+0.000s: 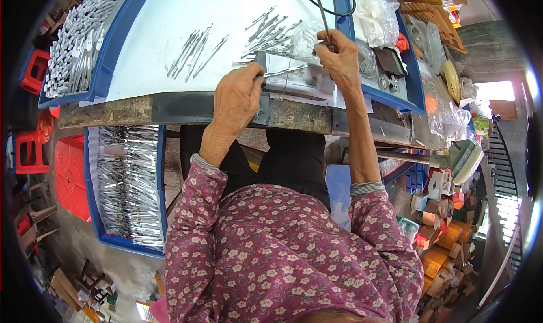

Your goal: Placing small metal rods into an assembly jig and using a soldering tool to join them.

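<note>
My left hand (237,100) rests at the near edge of the white work surface (164,29) and pinches a thin metal piece (283,71) that lies across a small grey metal block (297,77). My right hand (338,60) is just right of the block and grips a slender metal tool (323,18) that points up and away. Two loose piles of thin metal pins lie beyond the hands, one pile (195,51) to the left and one pile (270,32) above the block.
A blue tray (76,37) at the upper left holds several rows of silver parts. Another blue bin (130,187) of silver parts sits below the bench at left. Clear plastic bags (376,12) lie at the right. Red stools (28,150) stand at the left; cardboard boxes (441,249) at lower right.
</note>
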A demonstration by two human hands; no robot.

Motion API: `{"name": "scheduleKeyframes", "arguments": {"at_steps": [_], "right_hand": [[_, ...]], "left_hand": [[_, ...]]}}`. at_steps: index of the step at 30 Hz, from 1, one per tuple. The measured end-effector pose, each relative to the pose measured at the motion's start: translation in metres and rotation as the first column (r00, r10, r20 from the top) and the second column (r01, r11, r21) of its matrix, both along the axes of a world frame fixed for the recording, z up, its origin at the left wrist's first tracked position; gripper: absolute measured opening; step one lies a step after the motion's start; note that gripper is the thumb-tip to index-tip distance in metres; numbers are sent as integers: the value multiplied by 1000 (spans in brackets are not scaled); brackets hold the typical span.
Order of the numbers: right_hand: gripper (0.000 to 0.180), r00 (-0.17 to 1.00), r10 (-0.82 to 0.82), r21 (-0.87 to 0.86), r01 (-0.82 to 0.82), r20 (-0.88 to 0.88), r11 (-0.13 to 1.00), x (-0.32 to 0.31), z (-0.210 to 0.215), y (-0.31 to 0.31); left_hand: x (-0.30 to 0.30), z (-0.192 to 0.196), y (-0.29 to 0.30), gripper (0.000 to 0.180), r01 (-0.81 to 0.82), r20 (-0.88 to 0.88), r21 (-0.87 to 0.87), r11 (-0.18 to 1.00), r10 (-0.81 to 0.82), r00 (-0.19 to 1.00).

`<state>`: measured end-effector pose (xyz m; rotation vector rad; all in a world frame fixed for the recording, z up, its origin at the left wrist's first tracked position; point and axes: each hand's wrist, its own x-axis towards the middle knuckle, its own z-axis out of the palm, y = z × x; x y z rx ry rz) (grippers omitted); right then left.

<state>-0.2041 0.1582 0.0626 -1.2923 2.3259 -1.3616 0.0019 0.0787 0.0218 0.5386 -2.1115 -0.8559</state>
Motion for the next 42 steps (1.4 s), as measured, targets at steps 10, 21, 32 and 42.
{"name": "scheduleKeyframes", "arguments": {"at_steps": [10,21,32,42], "right_hand": [[28,885,225,-38,-230,407,972,42,26,19],[25,855,250,-11,-275,455,961,44,22,24],[20,808,360,-108,-351,468,930,47,24,24],[18,862,303,-52,-309,407,950,48,23,24]], "left_hand": [[-5,2,2,7,-33,-7,37,999,33,999],[-11,2,3,6,-65,-47,20,998,66,997],[-14,3,1,6,-38,-43,31,999,39,998],[-14,0,-1,6,-25,-76,51,998,29,997]]}}
